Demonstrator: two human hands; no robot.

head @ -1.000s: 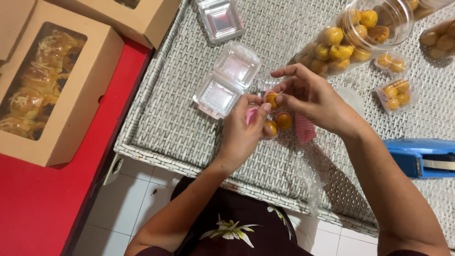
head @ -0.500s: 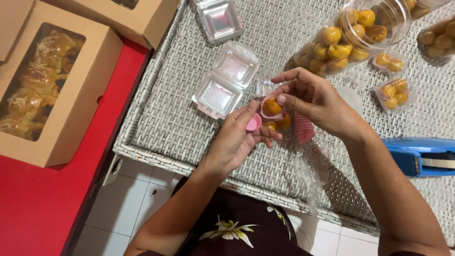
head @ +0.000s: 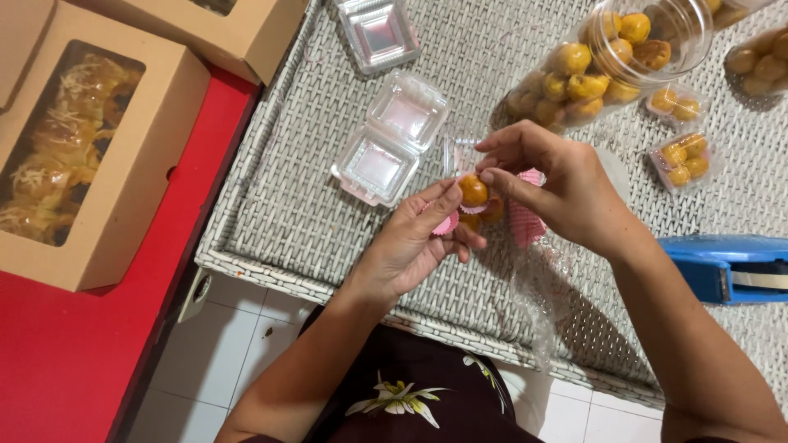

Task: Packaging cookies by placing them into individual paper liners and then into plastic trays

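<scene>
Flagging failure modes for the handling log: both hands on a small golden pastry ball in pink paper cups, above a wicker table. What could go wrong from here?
1. The round golden pastry ball is pinched only by fingertips of the right hand; it could slip onto the grey woven wicker table.
2. The left hand holds thin pink paper cups that may crumple.
3. The clear plastic jar of pastries lies on its side near the right wrist, so it could roll.

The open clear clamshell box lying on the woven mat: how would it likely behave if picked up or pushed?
The clamshell box looks like thin clear plastic and empty, so probably very light and easily dented by pinching fingers. Its two halves lie spread open on a hinge, so lifted by one half the other would likely flop. On the textured woven mat it should slide rather than roll.
</scene>
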